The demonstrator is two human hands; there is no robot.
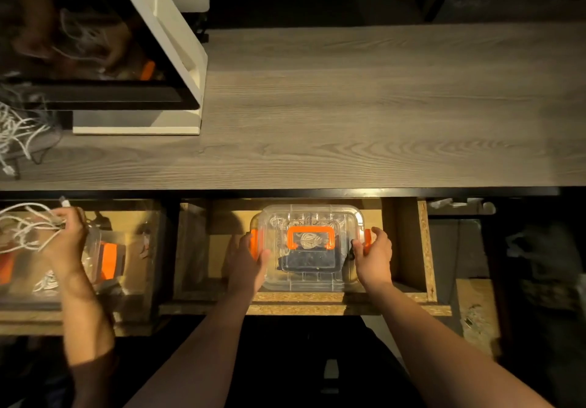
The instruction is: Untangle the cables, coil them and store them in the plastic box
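Plastic box (312, 276) in drawer (425, 249), fingers of both hands gripping its sides

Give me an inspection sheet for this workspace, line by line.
Surface: wooden desktop, mostly bare.
Job's things: clear plastic box with orange latches, lid on, in an open drawer; coiled cable visible inside.
Clutter: white stand at the desktop's left.
Grippers: left hand and right hand grip the box's ends.
Cables: white tangle at far left edge.
Surroundings: dim; another person's hand holds white cables.
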